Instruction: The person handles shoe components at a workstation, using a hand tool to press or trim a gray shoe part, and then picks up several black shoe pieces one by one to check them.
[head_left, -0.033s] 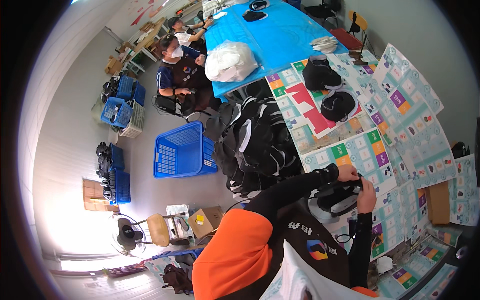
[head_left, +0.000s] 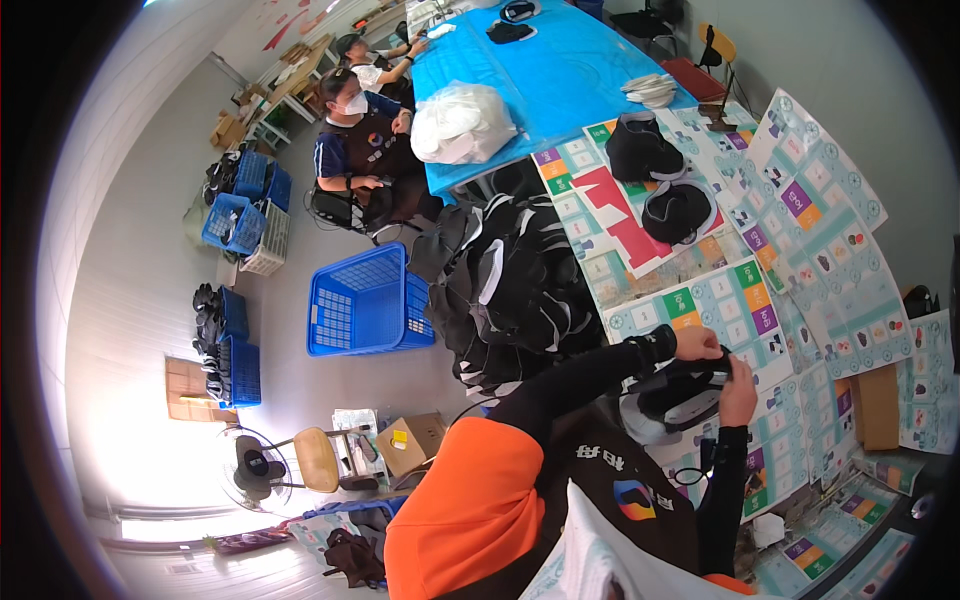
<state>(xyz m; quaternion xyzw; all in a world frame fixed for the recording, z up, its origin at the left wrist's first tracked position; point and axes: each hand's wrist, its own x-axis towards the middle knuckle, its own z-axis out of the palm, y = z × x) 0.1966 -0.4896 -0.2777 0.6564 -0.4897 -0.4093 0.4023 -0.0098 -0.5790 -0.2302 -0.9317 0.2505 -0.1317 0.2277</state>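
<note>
A black and grey cap with a pale curved rim is in front of me at the table's near edge. My left hand is closed, its fingertips pinching the cap's raised black edge on the far side. On the right, my right hand is closed round the same edge, a little nearer to me. The fingers partly hide what they pinch. Farther up the table lie two more black caps, one with a rounded crown and one with a grey rim.
A large heap of black and grey pieces stands left of the table, beside a blue basket. A white plastic bag and a stack of pale pads lie on the blue-covered table. Two people sit at its left side.
Both hands have shifted very slightly to the right, keeping their pinch on the cap's edge. The cap has moved a little with them.
</note>
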